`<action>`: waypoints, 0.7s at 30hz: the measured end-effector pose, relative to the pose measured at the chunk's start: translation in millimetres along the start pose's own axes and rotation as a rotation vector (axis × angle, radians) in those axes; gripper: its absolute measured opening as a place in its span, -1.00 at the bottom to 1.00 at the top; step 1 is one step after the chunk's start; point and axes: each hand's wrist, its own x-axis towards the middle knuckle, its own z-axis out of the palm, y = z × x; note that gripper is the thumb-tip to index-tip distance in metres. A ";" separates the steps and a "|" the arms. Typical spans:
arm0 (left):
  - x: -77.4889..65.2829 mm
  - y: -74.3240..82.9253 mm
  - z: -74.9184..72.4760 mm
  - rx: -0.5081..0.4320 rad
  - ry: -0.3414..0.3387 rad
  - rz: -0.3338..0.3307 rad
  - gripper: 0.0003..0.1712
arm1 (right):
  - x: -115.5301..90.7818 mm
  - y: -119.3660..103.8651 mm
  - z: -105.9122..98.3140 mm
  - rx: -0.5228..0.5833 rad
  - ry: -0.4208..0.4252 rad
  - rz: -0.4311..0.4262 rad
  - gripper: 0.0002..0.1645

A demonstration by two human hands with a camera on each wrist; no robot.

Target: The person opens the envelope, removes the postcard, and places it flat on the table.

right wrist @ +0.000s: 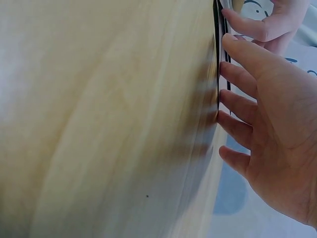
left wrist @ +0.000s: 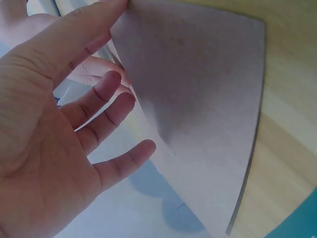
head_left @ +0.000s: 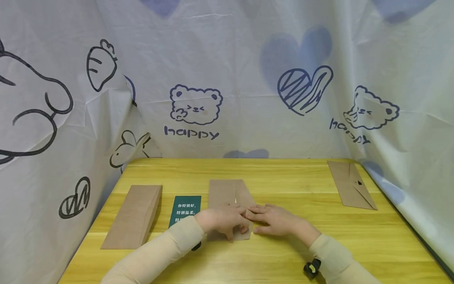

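A brown paper envelope lies in the middle of the table in the head view. Over its lower half is my left hand, which presses down near the right edge. In the left wrist view that hand's fingers are spread above the paper. My right hand touches the envelope's right edge, fingertips close to the left hand's. The right wrist view shows its fingers extended and lightly bent along the edge. Between the hands part of the envelope is hidden. Left of it lies a dark green card with white writing, partly covered by the left forearm.
Another brown envelope rests at the left of the yellow wood-grain table. At the far right lies a brown envelope with a small dark mark. White curtains with drawings surround the table on three sides.
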 end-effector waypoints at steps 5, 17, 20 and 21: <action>-4.0 1.7 -0.4 0.050 0.021 0.000 -0.58 | 1.1 0.4 0.2 -0.007 -0.008 0.009 -0.30; -15.8 -4.2 7.8 0.120 0.141 0.038 -0.61 | 5.6 4.4 -1.5 -0.072 0.069 -0.055 -0.43; -17.7 -5.8 9.8 0.141 0.165 0.048 -0.61 | 8.1 5.3 -4.5 -0.086 0.096 -0.088 -0.50; -18.3 -5.9 9.8 0.146 0.169 0.048 -0.60 | 9.1 5.6 -5.6 -0.091 0.101 -0.096 -0.52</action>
